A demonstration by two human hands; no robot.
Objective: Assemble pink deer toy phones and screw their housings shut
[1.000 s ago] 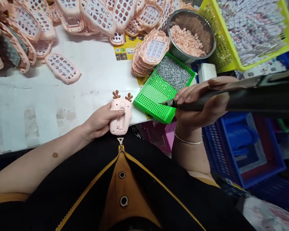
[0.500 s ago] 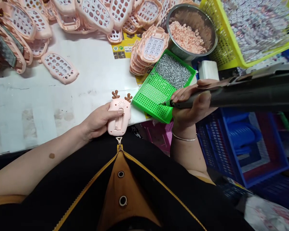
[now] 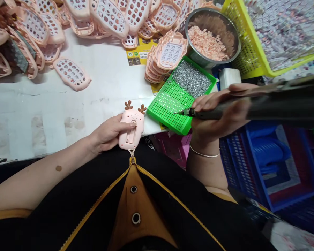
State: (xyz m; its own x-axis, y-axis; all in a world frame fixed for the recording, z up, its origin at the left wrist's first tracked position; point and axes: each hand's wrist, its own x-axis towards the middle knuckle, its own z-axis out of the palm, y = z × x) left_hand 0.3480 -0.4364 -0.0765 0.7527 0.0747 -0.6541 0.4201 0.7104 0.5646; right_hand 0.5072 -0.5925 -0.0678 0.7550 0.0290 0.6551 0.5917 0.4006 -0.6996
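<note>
A pink toy phone (image 3: 138, 134) with brown antlers is in my left hand (image 3: 110, 132), its back turned up and the thumb lying across it. The long battery recess and several screw holes show on that back. My right hand (image 3: 214, 115) is wrapped round a dark electric screwdriver (image 3: 264, 104), which lies nearly level with its bit pointing left. The bit's tip is over the green perforated tray (image 3: 164, 108). A heap of small silver screws (image 3: 192, 78) fills the far part of that tray.
Stacked pink shells (image 3: 167, 55) stand behind the tray. A steel bowl (image 3: 237, 52) holds small pink parts, beside a yellow basket (image 3: 265, 66) of packed pieces. More phone shells (image 3: 110, 17) pile along the back. One front shell (image 3: 72, 74) lies alone. Blue crates (image 3: 274, 205) stand low right.
The whole view has shifted slightly, so most things appear farther right. My right hand has drawn the screwdriver a little to the right; my left hand keeps its hold on the toy phone.
</note>
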